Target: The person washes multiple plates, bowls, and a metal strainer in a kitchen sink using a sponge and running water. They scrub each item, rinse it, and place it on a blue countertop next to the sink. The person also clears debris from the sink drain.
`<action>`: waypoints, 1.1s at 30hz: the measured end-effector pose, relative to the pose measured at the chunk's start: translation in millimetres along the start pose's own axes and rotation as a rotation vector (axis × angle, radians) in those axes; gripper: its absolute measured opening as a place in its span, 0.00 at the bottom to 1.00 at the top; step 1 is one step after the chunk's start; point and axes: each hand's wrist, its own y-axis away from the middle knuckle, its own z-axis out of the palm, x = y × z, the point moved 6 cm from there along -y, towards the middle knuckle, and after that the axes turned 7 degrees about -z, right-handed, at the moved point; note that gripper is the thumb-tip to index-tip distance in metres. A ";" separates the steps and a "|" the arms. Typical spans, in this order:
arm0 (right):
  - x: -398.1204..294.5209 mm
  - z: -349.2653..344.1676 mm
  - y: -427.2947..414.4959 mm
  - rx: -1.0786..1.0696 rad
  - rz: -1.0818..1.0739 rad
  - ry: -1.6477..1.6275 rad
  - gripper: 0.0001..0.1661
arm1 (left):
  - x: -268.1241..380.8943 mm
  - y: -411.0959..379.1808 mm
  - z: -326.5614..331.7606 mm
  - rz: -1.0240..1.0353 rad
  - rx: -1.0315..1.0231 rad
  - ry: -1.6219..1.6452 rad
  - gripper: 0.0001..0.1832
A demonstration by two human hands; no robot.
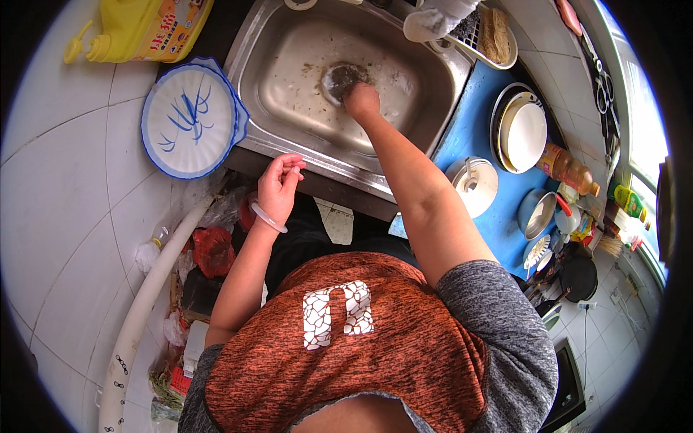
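My right hand (363, 101) reaches down to the drain (344, 82) of a stainless steel sink (281, 111). Its fingers point away from me and are partly hidden, so I cannot tell whether they grip anything. Small food scraps (311, 70) lie scattered on the wet basin floor around the drain. My left hand (280, 181), with a pale bangle (268, 219) at the wrist, hovers near the sink's front rim. Its fingers are loosely curled, the thumb a little apart, and nothing shows in it.
Blue-rimmed plates (189, 120) lean left of the sink, below a yellow detergent jug (157, 32). On the blue counter (468, 130) at right are stacked bowls (522, 130), more white bowls (476, 189), a metal pot (537, 214) and a plastic bottle (568, 169). A drain rack (506, 59) stands behind.
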 end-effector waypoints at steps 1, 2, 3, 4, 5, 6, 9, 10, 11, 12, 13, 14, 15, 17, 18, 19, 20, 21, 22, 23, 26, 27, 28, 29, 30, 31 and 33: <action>0.3 0.1 -0.2 0.012 -0.003 -0.008 0.16 | 0.0 0.0 0.2 -0.003 0.000 0.000 0.09; 0.3 1.3 -0.8 0.006 -0.013 -0.006 0.16 | 0.3 0.0 0.3 0.000 0.001 0.000 0.09; 0.4 2.5 -1.5 0.001 -0.022 -0.003 0.16 | 0.5 0.0 0.4 0.002 0.001 0.000 0.09; 0.5 3.7 -2.2 -0.005 -0.032 -0.001 0.16 | 0.4 0.0 0.6 -0.001 0.001 -0.003 0.09; 1.6 4.7 -2.7 -0.011 -0.025 -0.002 0.16 | 0.7 0.1 0.5 0.002 0.001 -0.002 0.09; 2.5 5.6 -3.2 -0.017 -0.019 -0.003 0.16 | 0.7 0.2 0.5 0.001 0.000 -0.005 0.09; 2.3 5.3 -3.3 -0.006 -0.032 -0.024 0.16 | 0.4 0.3 0.5 -0.004 -0.002 -0.005 0.09; 1.6 4.5 -3.0 0.003 -0.042 -0.035 0.16 | 0.1 0.4 0.6 -0.006 -0.002 -0.005 0.09; 2.0 4.0 -2.3 0.005 -0.031 -0.026 0.16 | 0.1 0.3 0.7 -0.004 -0.003 -0.004 0.09; 2.4 3.4 -1.5 0.008 -0.019 -0.018 0.16 | 0.0 0.3 0.9 -0.001 -0.003 -0.003 0.09; 2.3 2.7 -0.8 0.012 -0.014 -0.015 0.16 | -0.3 0.3 1.1 -0.003 -0.001 -0.003 0.09; 2.1 2.5 -0.1 0.009 -0.015 -0.006 0.16 | -0.2 0.3 1.1 0.004 0.001 0.001 0.09; 1.6 2.4 0.4 0.007 -0.022 -0.002 0.16 | -0.3 0.4 1.2 0.007 0.004 0.003 0.09; 1.4 2.3 0.9 0.007 -0.027 -0.008 0.16 | -1.1 0.4 1.3 0.001 0.006 0.003 0.09; 1.6 2.3 0.8 0.010 -0.025 -0.017 0.16 | -1.8 0.4 1.5 -0.006 0.004 0.001 0.09; 2.0 2.4 0.7 0.013 -0.023 -0.026 0.16 | -2.6 0.4 1.5 -0.017 0.004 -0.003 0.09; 2.3 2.6 0.4 0.016 -0.021 -0.027 0.16 | -2.3 0.6 1.6 -0.012 0.002 0.001 0.09; 2.7 2.7 0.0 0.019 -0.020 -0.029 0.16 | -2.2 0.7 1.5 -0.009 0.001 0.002 0.09; 3.1 2.8 -0.2 0.023 -0.018 -0.030 0.16 | -2.0 0.7 1.5 -0.007 0.000 0.004 0.09; 2.5 3.1 -0.6 0.022 -0.031 -0.021 0.15 | -1.9 0.7 1.5 -0.005 0.000 0.004 0.09; 2.0 3.7 -0.9 0.021 -0.044 -0.008 0.15 | -1.5 0.4 1.6 -0.002 0.001 0.001 0.09; 2.6 3.8 -0.8 0.021 -0.034 -0.012 0.15 | -1.5 0.2 1.6 -0.004 0.003 -0.001 0.09; 3.1 4.0 -0.6 0.021 -0.024 -0.015 0.15 | -1.6 0.1 1.5 -0.005 0.004 -0.002 0.09; 2.9 4.0 -0.4 0.020 -0.025 -0.013 0.15 | -1.9 0.1 1.5 -0.009 0.004 -0.003 0.09; 2.6 4.3 -0.3 0.019 -0.026 -0.011 0.15 | -2.2 0.0 1.5 -0.013 0.003 -0.003 0.09; 2.4 4.3 -0.1 0.018 -0.028 -0.009 0.15 | -2.6 0.1 1.5 -0.018 0.001 -0.005 0.09; 0.8 2.2 0.4 0.056 -0.051 0.005 0.15 | -3.3 0.1 1.3 -0.021 -0.001 -0.007 0.09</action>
